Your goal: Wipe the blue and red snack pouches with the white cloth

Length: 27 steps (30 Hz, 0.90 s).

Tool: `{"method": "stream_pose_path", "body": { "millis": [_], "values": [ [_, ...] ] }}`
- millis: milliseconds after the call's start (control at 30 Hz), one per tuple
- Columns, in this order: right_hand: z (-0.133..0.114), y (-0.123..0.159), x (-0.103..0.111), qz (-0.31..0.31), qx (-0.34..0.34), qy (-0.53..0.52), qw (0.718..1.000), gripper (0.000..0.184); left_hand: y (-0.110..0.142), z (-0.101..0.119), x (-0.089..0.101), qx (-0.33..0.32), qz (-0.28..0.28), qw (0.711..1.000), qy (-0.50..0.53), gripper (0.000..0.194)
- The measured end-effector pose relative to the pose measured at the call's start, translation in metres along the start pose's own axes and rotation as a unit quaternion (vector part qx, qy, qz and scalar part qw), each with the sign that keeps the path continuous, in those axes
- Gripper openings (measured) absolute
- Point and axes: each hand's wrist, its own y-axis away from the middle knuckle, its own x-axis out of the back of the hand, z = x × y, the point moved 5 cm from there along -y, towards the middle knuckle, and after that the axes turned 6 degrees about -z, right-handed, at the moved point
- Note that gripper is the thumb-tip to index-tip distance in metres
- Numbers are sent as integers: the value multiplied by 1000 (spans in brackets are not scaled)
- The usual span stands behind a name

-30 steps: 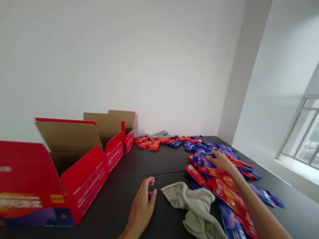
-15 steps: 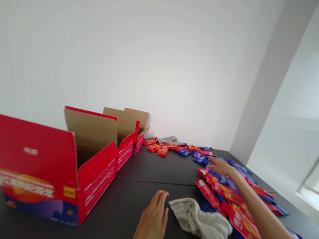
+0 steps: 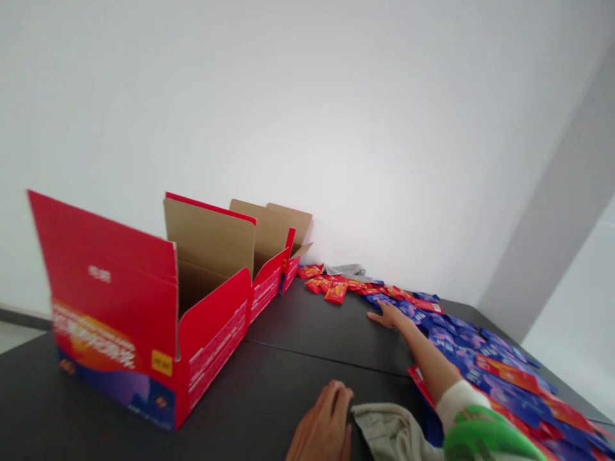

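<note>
My right hand [image 3: 387, 315] is stretched far forward with its fingers spread. It touches or hovers just over the near edge of the blue packets [image 3: 379, 299]; no packet shows in its grasp. Below, my left hand [image 3: 323, 426] rests on the dark table, fingers loosely bent and holding nothing that I can see. Right beside it lies a crumpled grey cloth glove or sock [image 3: 391, 429], partly covered by my right sleeve. Many red and blue packets [image 3: 509, 374] are spread along the right side, some under my right forearm.
Red cardboard boxes with raised flaps, the nearest one [image 3: 144, 333] largest, stand in a row on the left. Red packets [image 3: 336, 292] and a grey cloth [image 3: 346, 271] lie at the far end by the white wall [image 3: 336, 128]. A seam crosses the dark table [image 3: 307, 339].
My right hand has moved forward and left, from above the packets to their edge. My left hand's fingers have bent more. The view has turned left, so the boxes appear farther right.
</note>
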Motion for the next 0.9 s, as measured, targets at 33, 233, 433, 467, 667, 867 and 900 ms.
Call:
{"method": "stream_pose_path", "body": {
  "millis": [33,233,433,467,667,867,900],
  "values": [
    [-1,2,-1,-3,7,4,1000,68,2,1,1,-4,7,1000,4,50],
    [-12,62,-10,2,62,19,998,47,11,10,9,-18,46,998,28,40],
    [-32,166,-14,6,188,-55,981,28,15,10,15,-2,83,996,16,40],
    [-38,182,-13,-4,215,-74,974,25,15,11,15,-11,82,997,14,45],
    [-68,243,-9,-76,325,-148,931,25,19,12,7,-25,-14,999,-19,79],
    [-35,274,-9,-16,213,-188,959,48,20,10,7,-12,-13,999,-44,64],
    [-29,283,-11,-24,188,-182,965,55,20,10,7,-13,-6,999,-47,61]
  ]
}}
